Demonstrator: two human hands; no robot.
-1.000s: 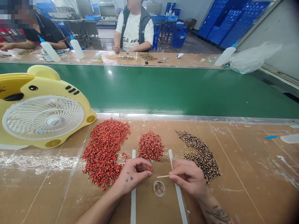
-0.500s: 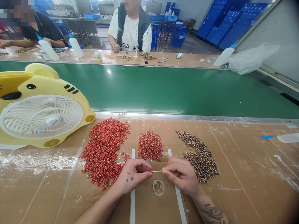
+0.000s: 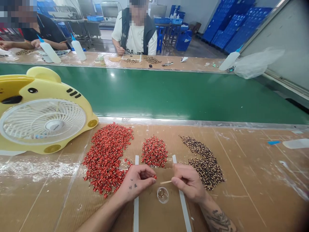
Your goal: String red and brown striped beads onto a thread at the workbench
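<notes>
My left hand pinches a small red piece between thumb and fingertips; its exact kind is too small to make out. In my right hand is a thin pale wooden stick, its free end pointing left and standing apart from the red piece. Below the stick, a small clear round cup rests on the cardboard between two white tape strips. A small heap of red pieces lies just beyond my hands. To the left spreads a larger red pile, partly behind my left hand.
Right of my hands lies a curved pile of black-and-tan pieces. A yellow animal-shaped fan stands at the left. Beyond the metal edge runs a green belt. Across it sits a person, with another person farther left, near squeeze bottles.
The stick has drawn away from the red piece, its tip tilting down toward the clear cup as my right hand shifted slightly right. My left hand stays nearly in place.
</notes>
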